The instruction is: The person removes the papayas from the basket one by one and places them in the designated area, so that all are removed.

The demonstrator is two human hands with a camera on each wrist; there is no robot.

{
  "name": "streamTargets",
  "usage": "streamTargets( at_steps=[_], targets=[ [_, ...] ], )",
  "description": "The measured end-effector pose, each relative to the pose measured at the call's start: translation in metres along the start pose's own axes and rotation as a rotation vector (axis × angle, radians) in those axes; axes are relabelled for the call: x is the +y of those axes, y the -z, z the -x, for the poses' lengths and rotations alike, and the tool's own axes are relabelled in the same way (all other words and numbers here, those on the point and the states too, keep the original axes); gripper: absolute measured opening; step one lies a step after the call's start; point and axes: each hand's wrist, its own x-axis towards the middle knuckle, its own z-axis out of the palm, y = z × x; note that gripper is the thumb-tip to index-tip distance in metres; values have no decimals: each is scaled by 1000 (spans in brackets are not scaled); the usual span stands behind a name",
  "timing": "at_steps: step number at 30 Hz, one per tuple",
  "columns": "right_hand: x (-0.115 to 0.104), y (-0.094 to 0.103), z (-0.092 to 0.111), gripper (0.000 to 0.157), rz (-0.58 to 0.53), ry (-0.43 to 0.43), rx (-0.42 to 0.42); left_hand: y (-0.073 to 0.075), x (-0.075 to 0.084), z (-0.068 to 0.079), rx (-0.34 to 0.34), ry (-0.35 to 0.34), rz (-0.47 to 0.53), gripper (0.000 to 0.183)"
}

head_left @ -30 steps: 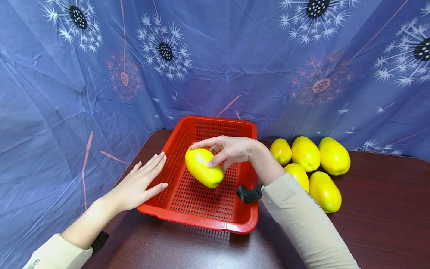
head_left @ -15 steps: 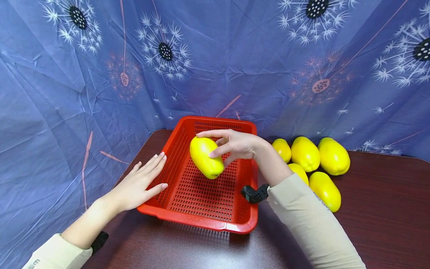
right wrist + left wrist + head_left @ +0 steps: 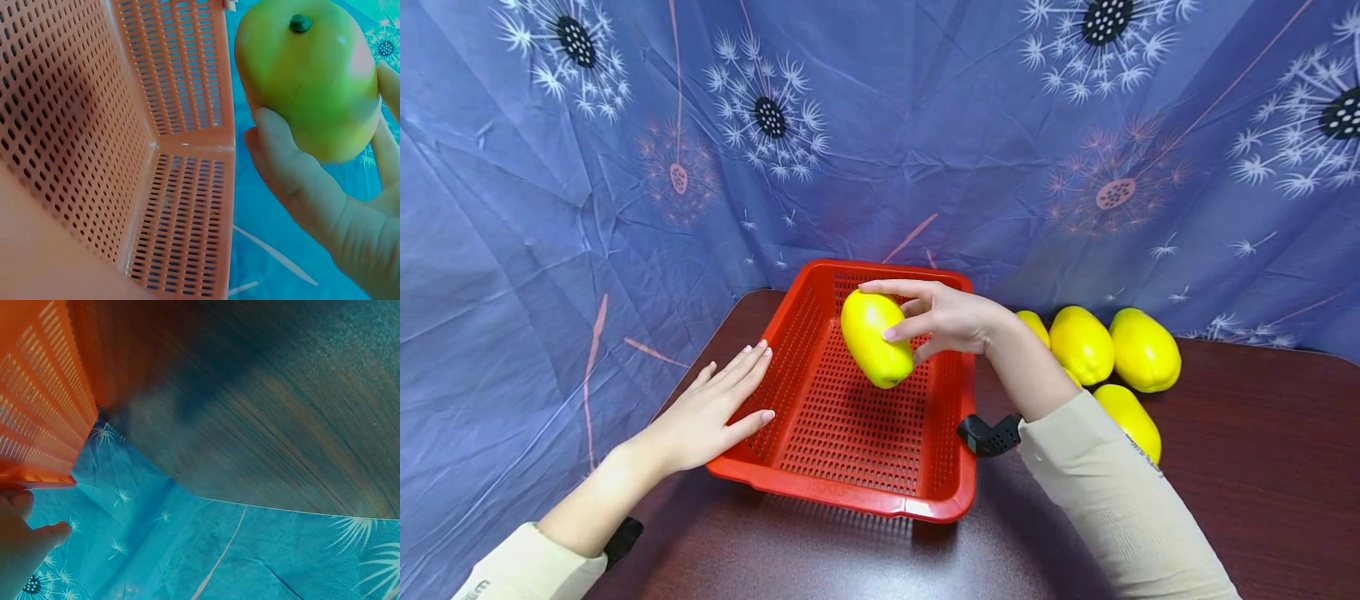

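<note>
My right hand (image 3: 951,321) grips a yellow mango (image 3: 876,337) between thumb and fingers. The fruit hangs tilted over the inside of a red perforated basket (image 3: 835,492), apart from its floor. Close up in the right wrist view, the mango (image 3: 306,81) shows a small dark green stem nub, with the thumb pressed to its side. At the basket's left rim rests my left hand (image 3: 711,417), its fingers straight and spread. Only part of that left hand (image 3: 25,544) appears in the left wrist view, touching the rim.
Several more yellow mangoes (image 3: 1082,344) lie on the dark wooden table (image 3: 1255,450) right of the basket, some partly hidden by the right forearm. A blue curtain (image 3: 895,150) with dandelion prints hangs behind and along the left side.
My right hand has lifted the mango and drawn it to the right, away from the basket's middle. The mango has turned slightly more upright. My left hand and the basket have stayed put.
</note>
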Motion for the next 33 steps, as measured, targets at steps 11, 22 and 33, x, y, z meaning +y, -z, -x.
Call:
streamTargets(
  at_steps=[11,22,33],
  targets=[
    [-1,9,13,65,37,100,66,0,1,1,12,-9,7,73],
    [1,19,28,67,54,154,108,-1,0,0,6,-1,7,74],
    [8,36,47,66,80,236,107,-1,0,0,12,-11,-5,73]
  ],
)
